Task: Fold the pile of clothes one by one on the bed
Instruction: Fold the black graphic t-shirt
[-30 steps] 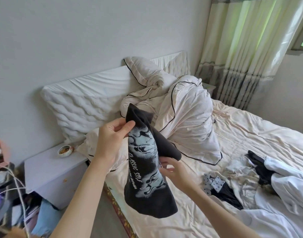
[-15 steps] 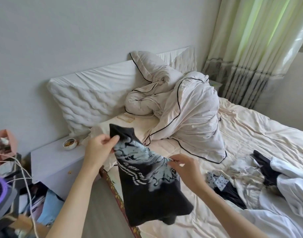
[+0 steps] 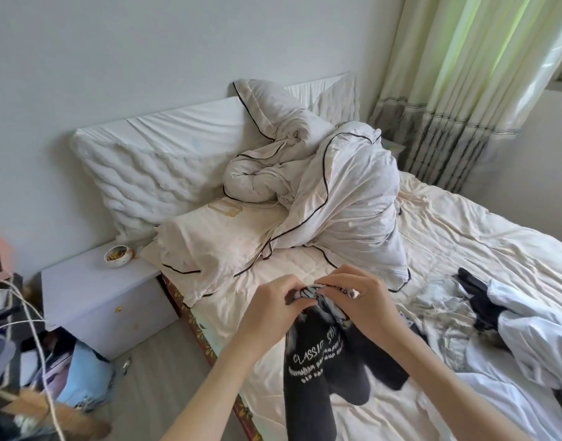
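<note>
Both hands meet above the bed [image 3: 305, 405]: the left hand [image 3: 273, 302] and right hand [image 3: 359, 300] pinch a bunched edge of the black printed T-shirt [image 3: 317, 370], which hangs limp below them. It looks light and floppy; a grip at seams or shoulders should spread it best.

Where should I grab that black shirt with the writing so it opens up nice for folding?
Probably by its top edge. Right now the left hand and right hand bunch the black shirt together at one spot, so it hangs in a twisted clump. Slide the hands apart along that edge, one pinching each side from above, and it should hang flat.
</note>
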